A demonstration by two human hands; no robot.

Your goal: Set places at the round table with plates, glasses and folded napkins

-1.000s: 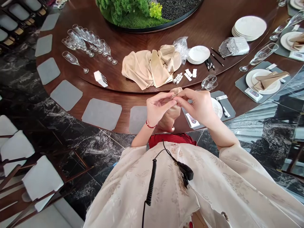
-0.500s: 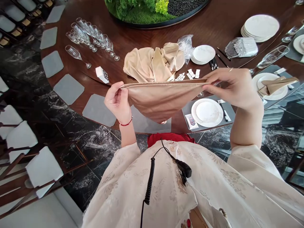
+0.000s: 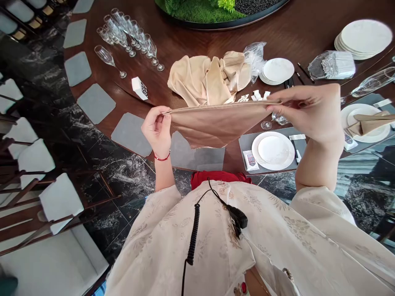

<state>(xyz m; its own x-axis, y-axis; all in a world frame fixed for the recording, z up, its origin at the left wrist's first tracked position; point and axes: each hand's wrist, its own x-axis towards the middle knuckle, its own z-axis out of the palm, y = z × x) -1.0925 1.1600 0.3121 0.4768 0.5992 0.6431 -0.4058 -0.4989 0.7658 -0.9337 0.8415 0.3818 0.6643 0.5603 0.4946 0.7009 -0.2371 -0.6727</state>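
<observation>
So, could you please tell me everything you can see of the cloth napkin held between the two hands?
The beige napkin is pinched by the left hand and right hand. Its top edge is pulled taut in a straight line, while the cloth below sags into a shallow triangle. It has a soft satiny sheen and hangs above a grey place mat, apparently touching only the hands.

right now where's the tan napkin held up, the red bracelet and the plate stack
Tan napkin (image 3: pixel 216 125): head view, middle of the cloth
Red bracelet (image 3: pixel 162 158): head view, front of the band
Plate stack (image 3: pixel 364 37): head view, top plate
</observation>
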